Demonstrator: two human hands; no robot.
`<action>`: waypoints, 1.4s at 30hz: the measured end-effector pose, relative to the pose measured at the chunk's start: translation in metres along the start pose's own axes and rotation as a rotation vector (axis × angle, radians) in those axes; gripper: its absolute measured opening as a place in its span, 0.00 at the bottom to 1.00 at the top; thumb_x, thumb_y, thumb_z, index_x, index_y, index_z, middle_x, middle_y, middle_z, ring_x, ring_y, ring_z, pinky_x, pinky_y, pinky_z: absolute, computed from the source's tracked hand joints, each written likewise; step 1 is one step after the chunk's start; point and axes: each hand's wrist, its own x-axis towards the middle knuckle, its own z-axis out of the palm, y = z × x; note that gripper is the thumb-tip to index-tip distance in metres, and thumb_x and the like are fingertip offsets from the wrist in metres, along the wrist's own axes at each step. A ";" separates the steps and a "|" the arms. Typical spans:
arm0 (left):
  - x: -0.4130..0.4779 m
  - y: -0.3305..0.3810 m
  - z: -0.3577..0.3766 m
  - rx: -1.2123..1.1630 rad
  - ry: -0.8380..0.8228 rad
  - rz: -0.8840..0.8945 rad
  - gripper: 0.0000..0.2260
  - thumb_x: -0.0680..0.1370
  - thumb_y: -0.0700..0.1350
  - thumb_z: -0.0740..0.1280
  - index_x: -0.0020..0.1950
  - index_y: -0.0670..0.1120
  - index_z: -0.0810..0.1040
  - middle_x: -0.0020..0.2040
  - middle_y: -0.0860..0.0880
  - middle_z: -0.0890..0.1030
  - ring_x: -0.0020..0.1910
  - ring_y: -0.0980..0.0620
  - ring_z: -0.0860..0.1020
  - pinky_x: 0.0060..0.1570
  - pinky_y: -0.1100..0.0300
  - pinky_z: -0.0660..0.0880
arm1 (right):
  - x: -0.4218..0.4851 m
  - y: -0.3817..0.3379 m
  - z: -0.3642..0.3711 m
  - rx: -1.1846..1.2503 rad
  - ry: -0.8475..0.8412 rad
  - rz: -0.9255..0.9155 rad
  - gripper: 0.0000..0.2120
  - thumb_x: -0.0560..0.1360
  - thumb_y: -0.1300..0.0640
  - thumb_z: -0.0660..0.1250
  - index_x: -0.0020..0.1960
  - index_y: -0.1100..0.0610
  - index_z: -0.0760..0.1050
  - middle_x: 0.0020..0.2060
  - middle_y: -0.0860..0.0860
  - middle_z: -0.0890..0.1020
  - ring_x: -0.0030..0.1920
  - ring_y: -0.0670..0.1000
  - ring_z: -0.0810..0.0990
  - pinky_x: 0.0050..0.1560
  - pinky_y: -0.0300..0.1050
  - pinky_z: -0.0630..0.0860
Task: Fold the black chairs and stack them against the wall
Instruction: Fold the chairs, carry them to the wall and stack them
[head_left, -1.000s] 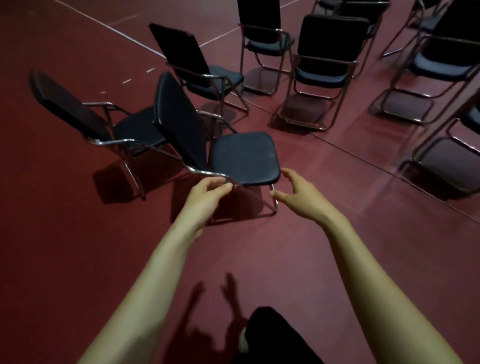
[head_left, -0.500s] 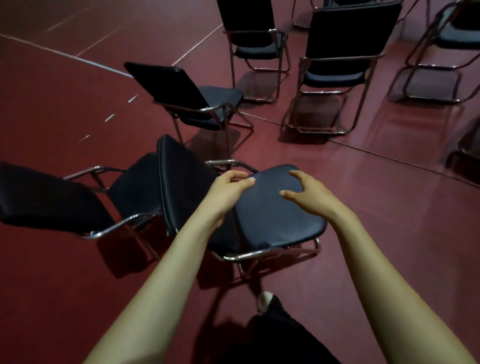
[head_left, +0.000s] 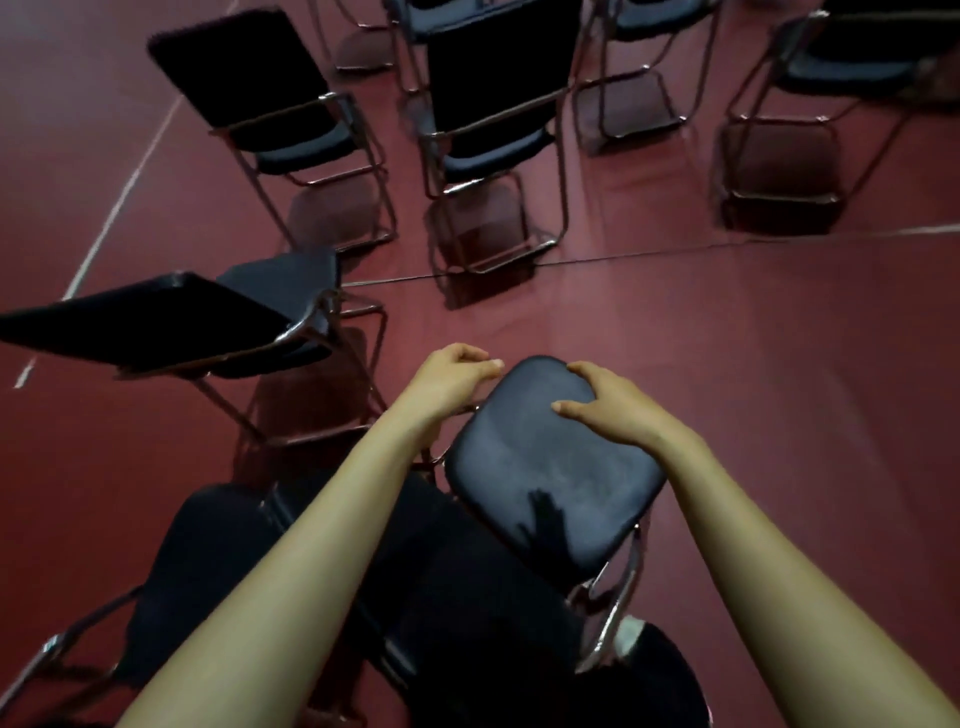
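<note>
The nearest black chair's padded seat (head_left: 550, 467) is right below me, with its chrome frame (head_left: 621, 613) at the near right. My left hand (head_left: 449, 382) is curled at the seat's far left corner, over a chrome bar; its fingertips are hidden. On the far right corner, my right hand (head_left: 610, 408) grips the seat with the fingers over the edge and the thumb on top. A second black chair (head_left: 208, 561) lies dark under my left forearm. No wall is in view.
Another black chair (head_left: 171, 317) stands at the left, its backrest toward me. Several unfolded chairs stand at the back, at the top left (head_left: 244, 67), the centre (head_left: 493, 67) and the right (head_left: 883, 47). The red floor (head_left: 753, 364) has white lines (head_left: 119, 197).
I have stepped up to the nearest chair, so it now sits under me. Both hands moved from its near side across to the seat's far corners, and the right hand closed on the edge.
</note>
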 end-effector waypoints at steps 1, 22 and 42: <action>0.011 -0.001 -0.007 0.037 -0.032 -0.017 0.13 0.78 0.44 0.68 0.62 0.42 0.76 0.54 0.48 0.77 0.47 0.56 0.73 0.23 0.73 0.69 | 0.003 -0.003 0.006 0.008 0.017 0.047 0.32 0.76 0.50 0.67 0.75 0.57 0.60 0.73 0.54 0.66 0.71 0.53 0.67 0.67 0.44 0.63; 0.280 -0.074 0.069 1.002 -0.428 0.282 0.33 0.78 0.49 0.67 0.79 0.44 0.55 0.78 0.39 0.56 0.76 0.40 0.58 0.73 0.54 0.58 | 0.123 0.155 0.082 0.085 0.211 0.718 0.39 0.77 0.41 0.62 0.79 0.50 0.44 0.78 0.53 0.45 0.77 0.56 0.39 0.74 0.62 0.44; 0.447 -0.178 0.290 1.481 -0.646 0.470 0.23 0.84 0.56 0.45 0.71 0.46 0.69 0.73 0.43 0.68 0.74 0.42 0.60 0.72 0.34 0.47 | 0.269 0.331 0.156 -0.046 0.065 0.765 0.34 0.79 0.35 0.43 0.76 0.57 0.54 0.76 0.56 0.57 0.77 0.58 0.48 0.71 0.69 0.40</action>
